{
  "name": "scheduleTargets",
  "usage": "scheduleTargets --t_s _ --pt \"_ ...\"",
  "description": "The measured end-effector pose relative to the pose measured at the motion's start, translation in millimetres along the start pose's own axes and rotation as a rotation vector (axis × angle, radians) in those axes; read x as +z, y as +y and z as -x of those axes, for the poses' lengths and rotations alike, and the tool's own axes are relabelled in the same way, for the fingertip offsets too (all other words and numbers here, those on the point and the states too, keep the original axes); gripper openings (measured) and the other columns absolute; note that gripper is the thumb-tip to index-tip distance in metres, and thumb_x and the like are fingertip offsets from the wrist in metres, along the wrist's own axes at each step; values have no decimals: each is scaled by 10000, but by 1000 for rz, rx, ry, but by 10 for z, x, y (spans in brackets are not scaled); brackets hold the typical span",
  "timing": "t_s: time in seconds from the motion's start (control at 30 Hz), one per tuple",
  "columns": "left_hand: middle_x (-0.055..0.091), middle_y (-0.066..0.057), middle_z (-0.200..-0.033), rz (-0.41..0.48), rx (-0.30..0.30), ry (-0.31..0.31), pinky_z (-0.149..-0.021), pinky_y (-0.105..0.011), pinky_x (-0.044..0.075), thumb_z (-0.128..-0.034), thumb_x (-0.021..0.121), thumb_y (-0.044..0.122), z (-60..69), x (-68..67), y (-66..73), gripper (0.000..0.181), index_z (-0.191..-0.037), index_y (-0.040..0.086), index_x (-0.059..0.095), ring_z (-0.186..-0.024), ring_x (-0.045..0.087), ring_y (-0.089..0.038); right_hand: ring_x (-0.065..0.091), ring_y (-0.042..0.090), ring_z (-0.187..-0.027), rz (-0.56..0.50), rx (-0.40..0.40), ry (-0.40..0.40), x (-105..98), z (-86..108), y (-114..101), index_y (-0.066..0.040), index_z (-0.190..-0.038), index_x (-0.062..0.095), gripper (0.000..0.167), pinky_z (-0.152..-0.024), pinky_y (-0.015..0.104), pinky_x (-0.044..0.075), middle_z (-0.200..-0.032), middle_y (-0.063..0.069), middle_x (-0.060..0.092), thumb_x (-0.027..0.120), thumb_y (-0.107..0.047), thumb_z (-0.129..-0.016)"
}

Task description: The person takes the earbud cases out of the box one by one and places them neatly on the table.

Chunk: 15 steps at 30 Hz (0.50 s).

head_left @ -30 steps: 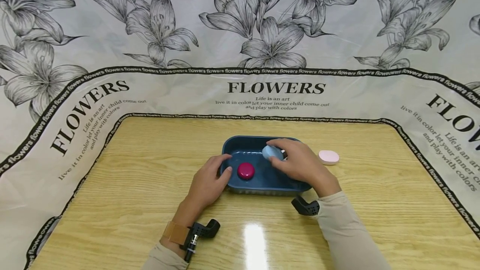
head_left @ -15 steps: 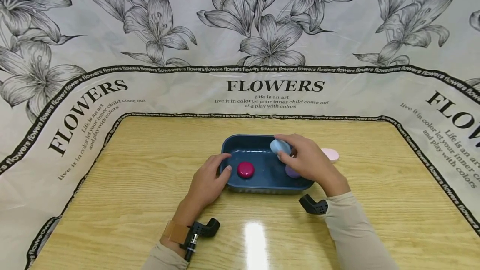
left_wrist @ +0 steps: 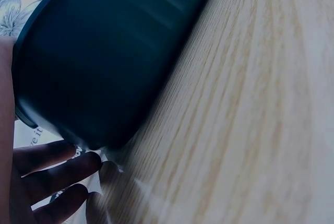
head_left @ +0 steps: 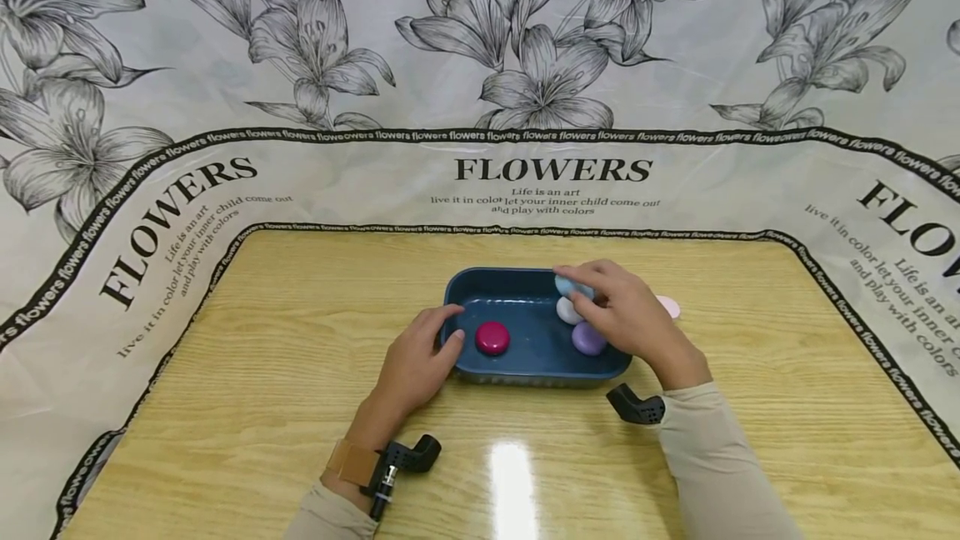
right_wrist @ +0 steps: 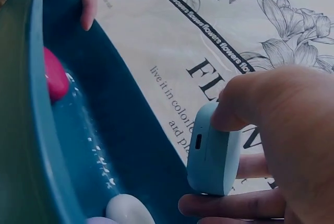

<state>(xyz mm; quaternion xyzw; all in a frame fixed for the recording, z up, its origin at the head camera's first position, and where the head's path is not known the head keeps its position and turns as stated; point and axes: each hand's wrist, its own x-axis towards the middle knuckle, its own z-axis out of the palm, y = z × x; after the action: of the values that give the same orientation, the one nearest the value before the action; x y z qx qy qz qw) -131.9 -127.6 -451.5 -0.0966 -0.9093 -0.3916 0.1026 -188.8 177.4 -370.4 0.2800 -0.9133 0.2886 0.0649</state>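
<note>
A dark blue rectangular container [head_left: 525,340] stands on the table. My left hand [head_left: 416,357] holds its left end, thumb and index finger over the rim; in the left wrist view the other fingers [left_wrist: 60,179] lie against the outside. Above the container's far right corner, my right hand [head_left: 630,311] pinches a light blue earbud case [right_wrist: 209,151] with a small charging port. Inside the container lie a glossy magenta rounded case [head_left: 492,338] at left, and a white rounded piece [head_left: 568,311] and a purple one [head_left: 588,339] at right, partly under the right hand.
A pale pink oval case [head_left: 668,307] lies on the table just right of the container, partly hidden by the right hand. Floral printed cloth [head_left: 555,182] rises behind and along both sides of the wooden table [head_left: 315,298].
My right hand has moved right and slightly back with the light blue earbud case, uncovering the white and purple pieces and covering part of the pink case. The left hand stays put.
</note>
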Motion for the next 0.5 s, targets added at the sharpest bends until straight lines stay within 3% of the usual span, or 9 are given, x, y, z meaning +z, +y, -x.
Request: scheduleTargets --t_s 0.2,0.5 --pt "590 39 -1351 -3 6 7 -1019 -451 462 -1007 547 377 -6 -2 0 371 -1355 265 610 -1261 546 -157 619 197 -864 9 -11 9 -59 5 49 -192 -1354 651 363 -761 410 527 -1269 70 608 629 -249 -996" --pt "595 35 -1343 -10 8 12 -1012 -454 467 -1003 555 377 0 9 -8 375 -1353 257 614 -1254 552 -160 637 280 -1038 22 64 24 -172 58 92 -201 -1289 689 310 -855 503 522 -1293 69 609 601 -318 -1016"
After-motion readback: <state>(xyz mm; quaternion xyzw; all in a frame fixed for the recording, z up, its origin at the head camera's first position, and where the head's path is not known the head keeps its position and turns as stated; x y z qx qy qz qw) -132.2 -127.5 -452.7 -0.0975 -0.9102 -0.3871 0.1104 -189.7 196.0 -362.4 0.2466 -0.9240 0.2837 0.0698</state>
